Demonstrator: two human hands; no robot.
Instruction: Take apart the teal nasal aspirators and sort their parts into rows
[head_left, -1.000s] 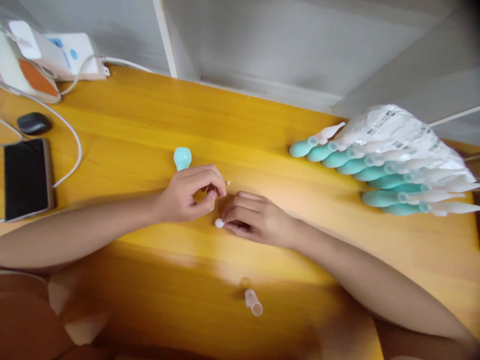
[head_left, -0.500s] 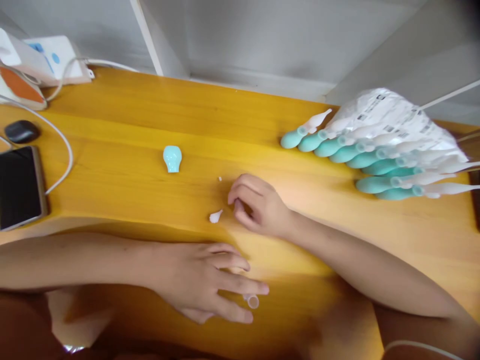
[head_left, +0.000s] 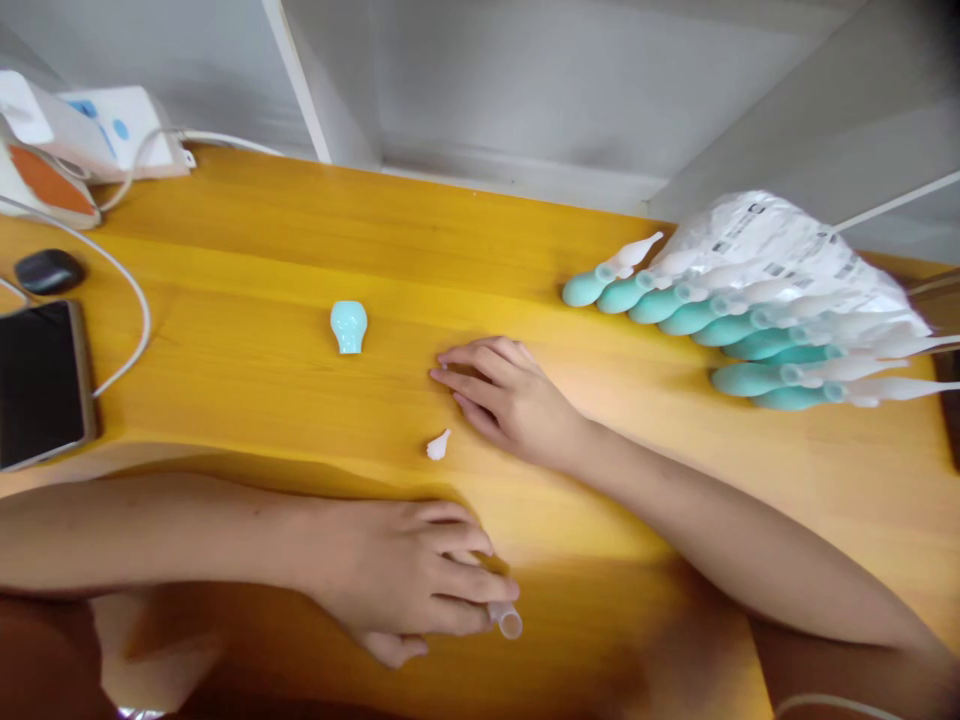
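Note:
My left hand (head_left: 405, 575) lies palm down near the front of the desk, its fingers closed over a translucent tube (head_left: 510, 622). Only the tube's round open end shows past the fingertips; the rest is hidden. My right hand (head_left: 510, 395) reaches in from the right, fingertips down on the wood and pinching at a tiny white piece (head_left: 444, 366). Between the two hands lies a small white shaped part (head_left: 438, 445), touched by neither. Farther left, a glossy turquoise bulb-shaped piece (head_left: 349, 327) rests on the desk.
At the back right, several turquoise bulbs with pale tapered nozzles (head_left: 690, 312) lie in a slanted row, against a clear printed plastic bag (head_left: 780, 235). A phone (head_left: 41, 385), a black mouse (head_left: 49, 271) and a white power strip (head_left: 135, 130) with cables occupy the left.
My right hand has uncurled and moved left, its fingertips now at the tiny white piece. The spread left fingers have drawn together over the tube. The view has shifted slightly.

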